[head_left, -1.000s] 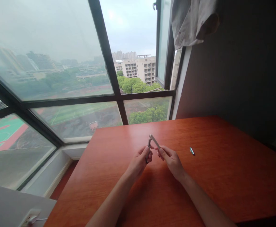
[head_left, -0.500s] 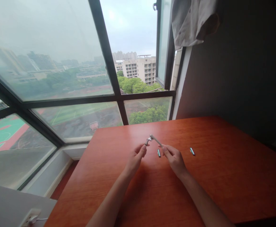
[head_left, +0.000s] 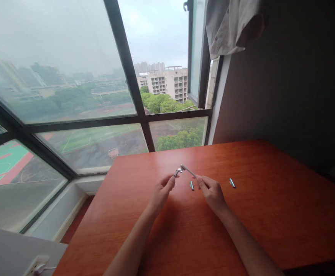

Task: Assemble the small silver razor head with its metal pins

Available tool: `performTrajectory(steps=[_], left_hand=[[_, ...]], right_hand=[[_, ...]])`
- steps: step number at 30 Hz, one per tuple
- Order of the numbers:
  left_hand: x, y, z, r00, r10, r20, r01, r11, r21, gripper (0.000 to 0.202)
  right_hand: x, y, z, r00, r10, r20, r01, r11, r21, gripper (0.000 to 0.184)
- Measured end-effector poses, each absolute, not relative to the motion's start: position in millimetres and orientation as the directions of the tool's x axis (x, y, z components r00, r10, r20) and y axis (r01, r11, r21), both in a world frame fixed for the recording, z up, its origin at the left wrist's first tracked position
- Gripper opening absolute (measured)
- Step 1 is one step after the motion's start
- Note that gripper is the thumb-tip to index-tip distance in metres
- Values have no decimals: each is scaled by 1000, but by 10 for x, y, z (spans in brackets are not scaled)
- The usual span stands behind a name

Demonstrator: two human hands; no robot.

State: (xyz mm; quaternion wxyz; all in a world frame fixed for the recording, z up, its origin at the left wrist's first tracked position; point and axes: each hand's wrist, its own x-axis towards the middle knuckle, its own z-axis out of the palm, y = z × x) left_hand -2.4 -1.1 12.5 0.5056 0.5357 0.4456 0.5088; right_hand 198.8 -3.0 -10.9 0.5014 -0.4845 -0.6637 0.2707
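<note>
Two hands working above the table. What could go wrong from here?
1. Slip: the right hand pinches the thin grey stick near one end, so it might twist if pushed sideways.
2. Scrape: the stick's far end is right by the tip of the silver curved tool in the left hand; contact is unclear.
3. Bump: the nearer green-and-silver piece lies close to the right hand and might get knocked.
</note>
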Motion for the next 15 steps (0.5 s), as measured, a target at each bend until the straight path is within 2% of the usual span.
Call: performTrajectory(steps=[8, 15], left_hand=[[-53, 12, 108, 41, 995, 86, -18, -86, 996, 34], [-45, -19, 138, 81, 991, 103, -31, -100, 994, 35]], right_hand=[[1972, -53, -95, -123, 892, 436, 325, 451, -831, 41], [1976, -32, -119, -44, 904, 426, 386, 409, -827, 41]])
